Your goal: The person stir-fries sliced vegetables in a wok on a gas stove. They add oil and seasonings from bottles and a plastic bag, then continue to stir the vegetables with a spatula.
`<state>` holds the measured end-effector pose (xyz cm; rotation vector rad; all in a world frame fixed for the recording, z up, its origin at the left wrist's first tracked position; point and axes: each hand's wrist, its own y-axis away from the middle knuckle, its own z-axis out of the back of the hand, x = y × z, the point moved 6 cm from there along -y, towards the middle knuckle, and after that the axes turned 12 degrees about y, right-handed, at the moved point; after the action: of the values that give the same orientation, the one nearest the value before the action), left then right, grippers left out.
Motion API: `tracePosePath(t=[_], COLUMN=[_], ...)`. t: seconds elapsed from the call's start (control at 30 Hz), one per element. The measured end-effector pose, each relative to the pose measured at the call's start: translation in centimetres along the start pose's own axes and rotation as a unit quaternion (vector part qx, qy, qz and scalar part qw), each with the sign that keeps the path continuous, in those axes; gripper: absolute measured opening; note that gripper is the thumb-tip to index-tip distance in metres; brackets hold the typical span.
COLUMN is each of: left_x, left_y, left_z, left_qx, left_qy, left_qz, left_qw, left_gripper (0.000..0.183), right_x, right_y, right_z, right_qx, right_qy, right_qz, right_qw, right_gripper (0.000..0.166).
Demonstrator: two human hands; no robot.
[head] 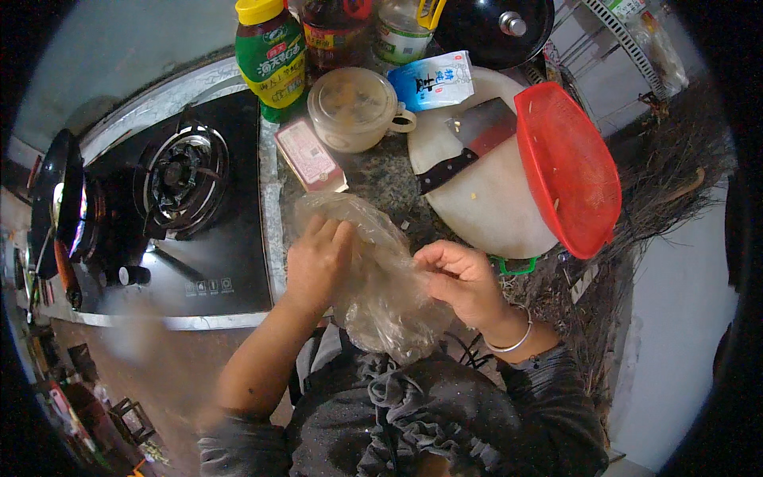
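Observation:
A clear plastic bag [381, 298] hangs crumpled in front of my chest, at the counter's edge. My left hand [322, 256] has its fingers curled at the bag's upper left part, partly behind the film. With thumb and fingertips my right hand [456, 277] pinches the bag's right side. What the bag contains, if anything, cannot be made out. Just beyond my left hand lies a small pink and white carton [311, 155]. Past my right hand is a round white cutting board [483, 208], bearing a cleaver [468, 149] with a black handle.
A red plastic basket [572, 173] leans over the board's right side. Behind stand a lidded cup [351, 110], a blue and white packet [432, 80], a green bottle with yellow cap [271, 59] and a black lid [495, 30]. Left is a gas stove [185, 173] with a wok [56, 203].

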<state>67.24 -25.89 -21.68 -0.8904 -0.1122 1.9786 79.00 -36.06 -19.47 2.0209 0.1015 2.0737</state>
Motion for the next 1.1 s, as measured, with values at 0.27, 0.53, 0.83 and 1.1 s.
tracePosePath(t=[0.27,0.53,0.83,1.1], left_x=[2.7,4.4,2.5,4.6], left_y=[1.1,2.0,1.5,3.4], left_z=[-0.9,-1.9,-1.5,-0.8], left_qx=[-0.074,-0.088,-0.065,-0.123], left_qy=[0.081,0.13,0.094,0.225], left_qz=[0.138,0.245,0.194,0.331], left_qw=[0.984,0.957,0.974,0.908], left_gripper=[0.01,0.008,0.01,0.011], right_x=[-1.0,-2.4,-9.2,-8.1], right_y=[0.1,-0.2,-1.2,-2.2], right_z=[0.0,0.5,-0.3,-0.9], right_qx=[-0.009,-0.004,-0.019,0.001], right_qy=[-0.028,0.054,-0.198,-0.256], right_qz=[-0.013,-0.014,-0.18,-0.153], right_qw=[0.999,0.998,0.963,0.955], right_gripper=[0.015,0.013,0.022,0.029])
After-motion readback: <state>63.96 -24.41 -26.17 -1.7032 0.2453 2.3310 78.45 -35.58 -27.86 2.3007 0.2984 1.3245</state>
